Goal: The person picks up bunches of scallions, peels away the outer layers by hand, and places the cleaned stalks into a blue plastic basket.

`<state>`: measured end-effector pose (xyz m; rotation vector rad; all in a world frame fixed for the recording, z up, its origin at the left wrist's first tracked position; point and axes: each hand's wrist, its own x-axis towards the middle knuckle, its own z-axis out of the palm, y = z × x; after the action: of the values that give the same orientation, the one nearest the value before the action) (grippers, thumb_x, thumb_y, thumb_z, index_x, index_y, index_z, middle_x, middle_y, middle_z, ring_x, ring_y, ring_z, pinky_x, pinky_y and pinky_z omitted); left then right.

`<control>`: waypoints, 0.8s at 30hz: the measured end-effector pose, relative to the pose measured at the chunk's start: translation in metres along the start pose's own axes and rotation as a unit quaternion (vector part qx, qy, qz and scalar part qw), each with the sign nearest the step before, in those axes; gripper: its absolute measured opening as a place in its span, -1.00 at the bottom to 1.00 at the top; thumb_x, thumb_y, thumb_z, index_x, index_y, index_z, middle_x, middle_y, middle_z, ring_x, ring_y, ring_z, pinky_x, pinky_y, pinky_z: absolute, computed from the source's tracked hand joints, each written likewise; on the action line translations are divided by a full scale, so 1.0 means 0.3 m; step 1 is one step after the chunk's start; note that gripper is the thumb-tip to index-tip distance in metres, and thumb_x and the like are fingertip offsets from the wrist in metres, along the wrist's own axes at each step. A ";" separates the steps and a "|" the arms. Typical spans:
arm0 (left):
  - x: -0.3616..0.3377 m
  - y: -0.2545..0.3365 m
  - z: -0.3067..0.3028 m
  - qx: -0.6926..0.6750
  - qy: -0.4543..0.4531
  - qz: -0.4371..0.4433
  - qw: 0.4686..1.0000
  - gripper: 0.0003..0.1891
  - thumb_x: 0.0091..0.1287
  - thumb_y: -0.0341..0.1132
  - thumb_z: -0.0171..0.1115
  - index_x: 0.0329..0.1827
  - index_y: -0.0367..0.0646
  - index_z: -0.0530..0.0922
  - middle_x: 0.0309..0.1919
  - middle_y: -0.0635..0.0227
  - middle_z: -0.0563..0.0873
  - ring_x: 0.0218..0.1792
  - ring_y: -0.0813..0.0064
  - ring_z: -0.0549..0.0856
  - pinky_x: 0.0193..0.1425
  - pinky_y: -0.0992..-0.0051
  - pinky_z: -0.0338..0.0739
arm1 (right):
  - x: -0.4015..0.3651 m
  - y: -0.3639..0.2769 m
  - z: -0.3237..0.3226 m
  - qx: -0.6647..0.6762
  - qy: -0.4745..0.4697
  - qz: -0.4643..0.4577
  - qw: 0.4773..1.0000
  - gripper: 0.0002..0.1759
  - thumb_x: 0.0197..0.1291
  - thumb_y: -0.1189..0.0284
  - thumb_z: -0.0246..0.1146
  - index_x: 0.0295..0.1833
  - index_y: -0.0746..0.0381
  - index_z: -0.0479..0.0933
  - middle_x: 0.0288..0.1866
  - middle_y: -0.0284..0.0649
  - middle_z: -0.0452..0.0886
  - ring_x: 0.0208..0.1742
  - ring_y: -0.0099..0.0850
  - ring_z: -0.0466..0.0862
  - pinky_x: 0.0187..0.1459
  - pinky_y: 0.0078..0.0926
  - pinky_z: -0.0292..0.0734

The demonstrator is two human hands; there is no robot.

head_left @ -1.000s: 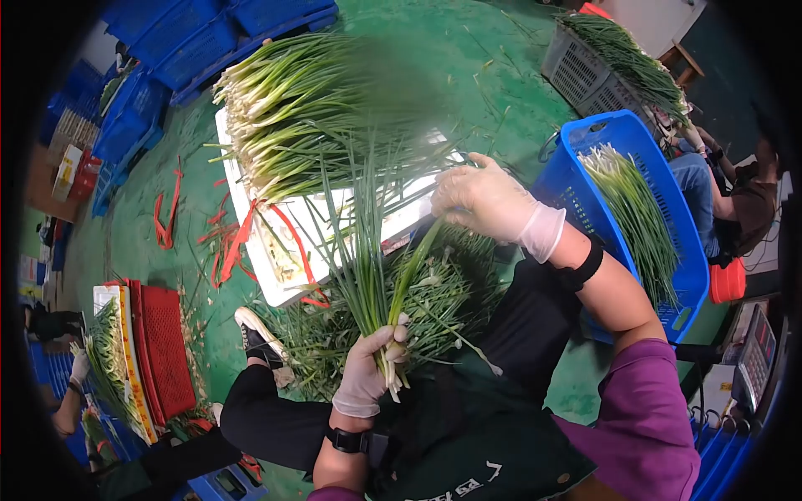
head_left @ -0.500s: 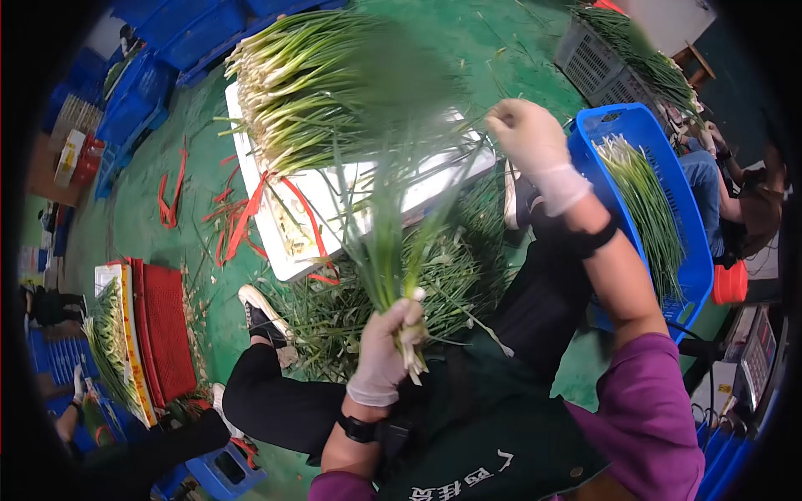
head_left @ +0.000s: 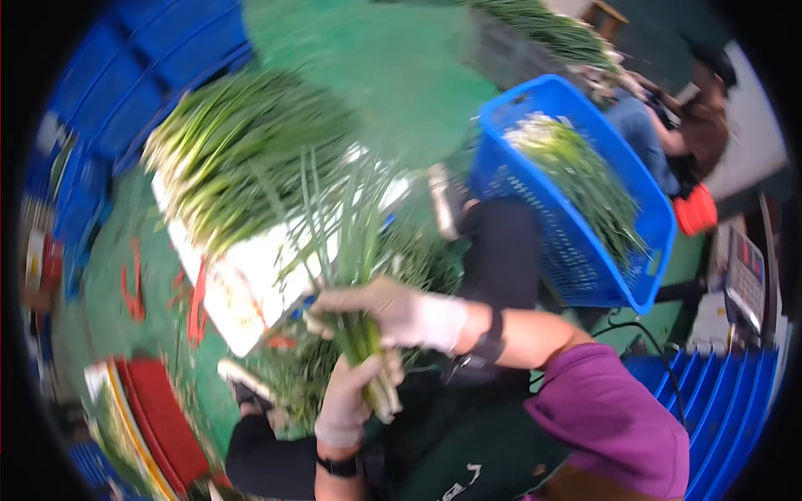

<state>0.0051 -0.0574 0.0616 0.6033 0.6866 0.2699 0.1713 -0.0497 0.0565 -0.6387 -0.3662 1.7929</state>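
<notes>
A bunch of green onions [head_left: 361, 334] is gripped low, near its white ends, by my gloved left hand [head_left: 355, 392]. Higher up the stalks, my gloved right hand [head_left: 376, 311] wraps round the same bunch. Its green leaves fan out away from me over the white board [head_left: 276, 288]. On the far part of that board lies a big pile of green onions [head_left: 242, 154], white ends to the left. Below the board, loose leaves and trimmings [head_left: 305, 380] cover the floor between my feet.
To the right stands a blue basket [head_left: 535, 196] with green onions inside. Past it sits another person [head_left: 697, 134] beside a grey crate [head_left: 510, 50]. A scale [head_left: 743, 280] is at far right, a red crate [head_left: 163, 417] at lower left. Blue bins [head_left: 180, 42] line the upper left.
My right hand has come from beyond the board's right edge to close round the bunch. The view has turned to the right, so the board and pile appear further left.
</notes>
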 end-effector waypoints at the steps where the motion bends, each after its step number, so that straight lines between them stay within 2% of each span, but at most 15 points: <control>1: -0.012 -0.016 -0.016 -0.051 -0.031 0.010 0.998 -0.54 0.33 -0.23 0.29 0.19 -0.33 0.43 -0.37 0.35 0.58 -0.45 0.56 0.54 -0.43 0.59 0.47 | -0.014 0.004 0.002 -0.042 0.036 -0.004 0.998 -0.69 0.34 0.33 0.28 0.08 0.28 0.53 -0.21 -0.25 0.68 -0.25 -0.56 0.67 -0.25 -0.64 0.59; 2: -0.020 -0.019 -0.036 -0.105 -0.052 0.015 0.993 -0.54 0.33 -0.24 0.29 0.18 -0.33 0.44 -0.36 0.34 0.58 -0.46 0.57 0.53 -0.41 0.59 0.45 | -0.032 -0.013 0.016 0.005 0.060 0.005 0.998 -0.64 0.27 0.34 0.35 0.10 0.25 0.51 -0.22 -0.28 0.68 -0.24 -0.56 0.66 -0.24 -0.66 0.59; 4: -0.016 -0.016 -0.017 0.012 0.014 0.024 1.000 -0.55 0.32 -0.24 0.28 0.16 -0.34 0.45 -0.37 0.34 0.59 -0.47 0.58 0.52 -0.42 0.60 0.42 | -0.022 0.012 -0.030 0.031 0.039 -0.036 0.998 -0.61 0.25 0.36 0.38 0.13 0.24 0.50 -0.18 -0.28 0.68 -0.19 -0.55 0.68 -0.18 -0.64 0.61; 6: 0.013 -0.002 0.011 0.063 -0.001 -0.043 0.997 -0.57 0.30 -0.25 0.30 0.14 -0.34 0.48 -0.42 0.34 0.60 -0.48 0.57 0.53 -0.43 0.59 0.44 | -0.056 -0.011 -0.032 0.002 0.024 0.003 1.000 -0.64 0.30 0.37 0.32 0.13 0.31 0.49 -0.13 -0.27 0.65 -0.20 -0.53 0.65 -0.05 -0.56 0.60; 8: 0.050 0.009 0.030 0.081 -0.060 -0.043 0.994 -0.48 0.28 -0.20 0.34 0.19 -0.34 0.44 -0.26 0.27 0.66 -0.32 0.48 0.64 -0.23 0.54 0.55 | -0.119 -0.078 -0.010 0.009 0.027 -0.031 0.999 -0.67 0.36 0.35 0.25 0.10 0.35 0.49 -0.14 -0.24 0.65 -0.25 -0.49 0.64 -0.03 -0.49 0.60; 10: 0.104 -0.010 0.038 0.057 -0.079 -0.005 0.995 -0.38 0.26 -0.16 0.38 0.28 -0.34 0.39 -0.09 0.21 0.65 -0.15 0.42 0.67 -0.05 0.48 0.55 | -0.167 -0.179 -0.070 -0.074 0.014 -0.138 0.987 -0.62 0.39 0.29 0.22 0.12 0.37 0.46 -0.17 -0.21 0.64 -0.26 -0.42 0.65 -0.02 -0.37 0.61; 11: 0.121 -0.019 0.045 0.040 -0.085 0.014 0.995 -0.32 0.24 -0.13 0.39 0.33 -0.34 0.36 -0.01 0.18 0.65 -0.07 0.40 0.68 0.05 0.45 0.55 | -0.208 -0.253 -0.092 -0.055 0.065 -0.222 0.971 -0.60 0.39 0.24 0.22 0.11 0.35 0.46 -0.19 -0.21 0.63 -0.25 -0.39 0.65 -0.02 -0.32 0.62; 12: 0.109 0.013 0.054 0.062 -0.120 0.044 0.990 -0.21 0.26 -0.07 0.38 0.44 -0.31 0.26 0.18 0.16 0.57 0.09 0.36 0.63 0.19 0.41 0.47 | -0.261 -0.340 -0.110 -0.034 0.116 -0.304 0.945 -0.58 0.38 0.20 0.22 0.10 0.34 0.46 -0.21 -0.21 0.62 -0.24 -0.37 0.65 -0.01 -0.28 0.62; 14: 0.097 0.008 0.000 0.086 -0.033 0.070 0.993 -0.22 0.31 -0.07 0.31 0.49 -0.28 0.22 0.20 0.17 0.56 0.07 0.37 0.64 0.15 0.45 0.47 | -0.408 -0.519 -0.156 0.080 0.156 -0.429 0.886 -0.54 0.34 0.08 0.21 0.05 0.27 0.49 -0.25 -0.26 0.60 -0.20 -0.35 0.65 -0.01 -0.26 0.63; 16: 0.083 -0.001 -0.072 0.107 0.038 0.066 0.991 -0.33 0.35 -0.10 0.25 0.44 -0.27 0.30 0.10 0.23 0.61 0.00 0.43 0.64 0.07 0.52 0.46 | -0.546 -0.661 -0.319 0.180 0.193 -0.563 0.784 -0.50 0.34 -0.04 0.15 -0.07 0.23 0.49 -0.18 -0.26 0.63 -0.12 -0.40 0.64 0.05 -0.36 0.56; 17: 0.081 -0.023 -0.143 0.096 0.057 0.058 0.992 -0.35 0.36 -0.11 0.24 0.42 -0.28 0.32 0.07 0.25 0.63 -0.03 0.45 0.65 0.04 0.53 0.47 | -0.598 -0.707 -0.351 0.151 0.277 -0.643 0.697 -0.51 0.35 -0.07 0.10 -0.13 0.20 0.50 -0.18 -0.26 0.64 -0.10 -0.39 0.65 0.07 -0.34 0.56; 19: 0.061 -0.045 -0.179 0.062 0.092 0.054 0.992 -0.43 0.37 -0.13 0.22 0.35 -0.27 0.40 -0.06 0.33 0.67 -0.12 0.54 0.64 -0.05 0.58 0.47 | -0.700 -0.773 -0.531 0.128 0.363 -0.704 0.597 -0.50 0.35 -0.10 0.08 -0.24 0.15 0.48 -0.25 -0.29 0.64 -0.11 -0.40 0.65 0.09 -0.32 0.54; 20: 0.056 -0.047 -0.175 0.068 0.100 0.048 0.992 -0.44 0.38 -0.12 0.21 0.34 -0.27 0.40 -0.07 0.35 0.65 -0.14 0.55 0.61 -0.07 0.59 0.45 | -0.733 -0.793 -0.615 0.145 0.369 -0.711 0.581 -0.50 0.39 -0.10 0.04 -0.28 0.12 0.46 -0.28 -0.33 0.63 -0.12 -0.41 0.65 0.09 -0.29 0.54; 22: 0.043 -0.057 -0.169 0.081 0.120 0.036 0.989 -0.46 0.39 -0.11 0.19 0.32 -0.26 0.40 -0.08 0.39 0.60 -0.18 0.56 0.56 -0.11 0.60 0.41 | -0.772 -0.820 -0.927 0.137 0.342 -0.693 0.620 -0.48 0.38 -0.14 0.05 -0.08 0.12 0.51 -0.08 -0.28 0.65 0.01 -0.35 0.64 0.15 -0.19 0.50; 24: 0.049 -0.059 -0.149 0.086 0.124 0.042 0.988 -0.51 0.41 -0.18 0.17 0.32 -0.26 0.41 -0.07 0.37 0.64 -0.16 0.59 0.59 -0.10 0.63 0.43 | -0.623 -0.761 -0.788 0.219 0.519 -0.510 0.650 -0.37 0.34 -0.16 0.10 0.21 0.14 0.46 0.16 -0.18 0.60 0.15 -0.26 0.60 0.23 -0.11 0.45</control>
<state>-0.0127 -0.0460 0.0160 0.7734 0.9328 0.3710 0.5282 -0.1725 0.0353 -0.7645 0.4569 0.2078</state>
